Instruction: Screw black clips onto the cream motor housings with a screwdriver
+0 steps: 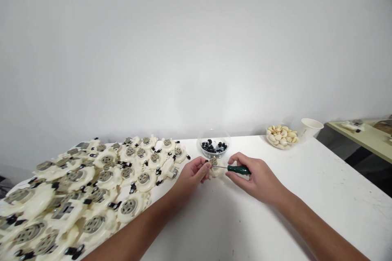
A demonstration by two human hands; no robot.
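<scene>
Near the middle of the white table, my left hand (196, 171) is closed at the left side of a small cream housing with a grey metal motor (217, 170). A small black piece shows by its fingertips. My right hand (253, 176) grips the dark green handle of a screwdriver (239, 169). The thin shaft points left across the housing and ends at my left fingertips, where its tip is hidden. Just behind the hands is a clear bowl (213, 136) holding small black parts (213, 146).
Many cream motor housings (105, 177) with black fittings cover the left of the white table (220, 228). At the back right are a clear bowl of cream pieces (281, 136) and a white cup (310, 127). A yellowish surface (364, 138) lies farther right; a wall rises behind.
</scene>
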